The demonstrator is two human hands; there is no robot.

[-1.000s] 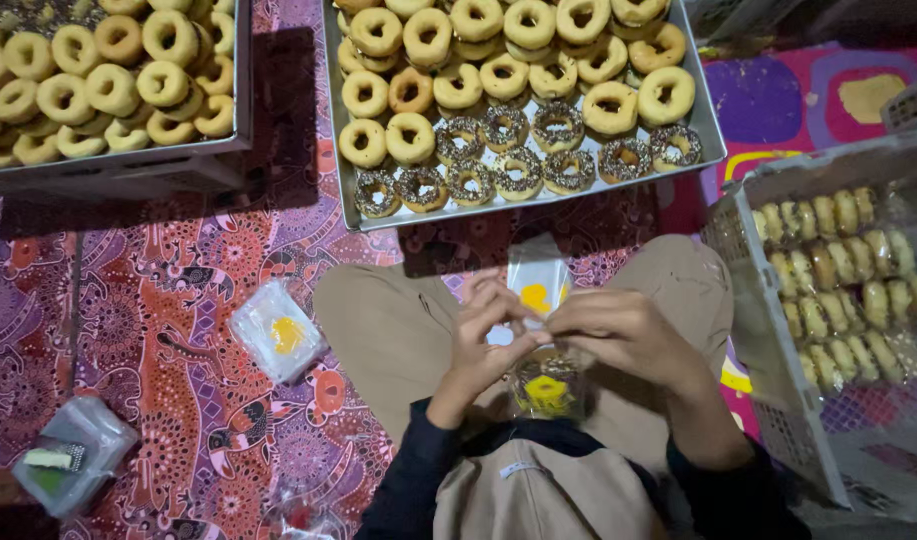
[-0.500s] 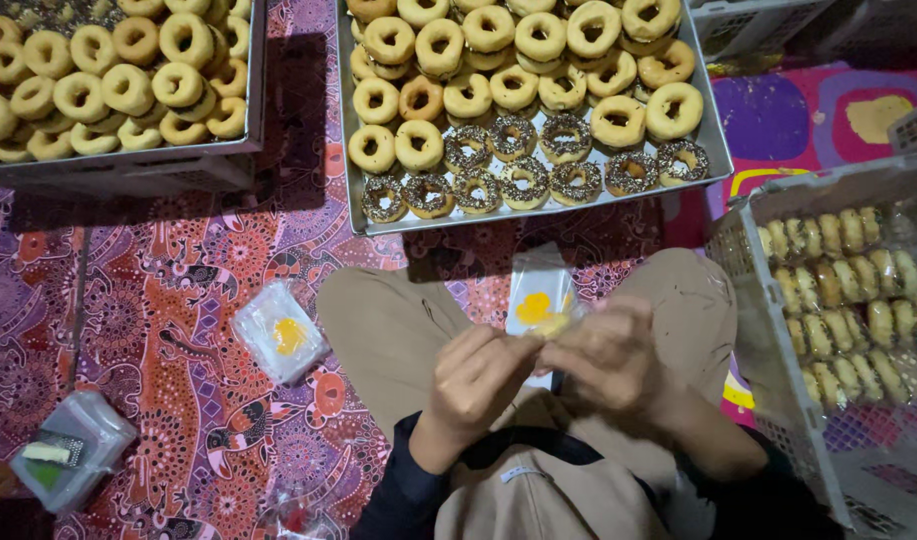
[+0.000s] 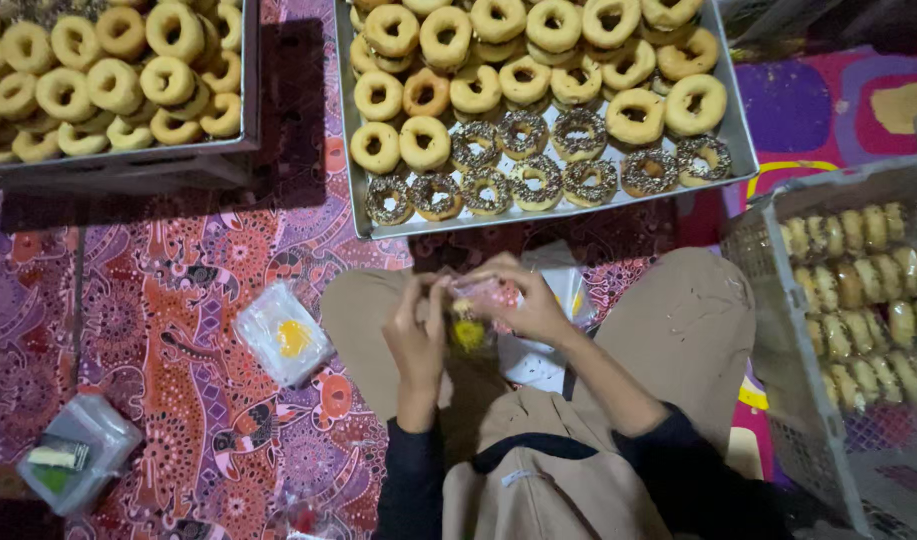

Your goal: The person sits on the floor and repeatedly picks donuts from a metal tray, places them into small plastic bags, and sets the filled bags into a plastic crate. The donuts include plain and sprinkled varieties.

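Clear plastic packet (image 3: 470,315) with a yellow patch sits pinched between left hand (image 3: 418,335) and right hand (image 3: 523,300), both clamped on it above the lap. Sprinkled doughnuts fill the metal tray (image 3: 363,215) just beyond.

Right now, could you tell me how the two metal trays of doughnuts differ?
The left tray holds only plain golden doughnuts, heaped; the middle tray also has a front row of dark sprinkle-topped ones, mostly laid flat. The left tray is cut off by the frame; the middle tray shows almost whole. Both rest on the patterned mat.

Patterned purple-and-red floor mat (image 3: 178,330) under dim indoor light.
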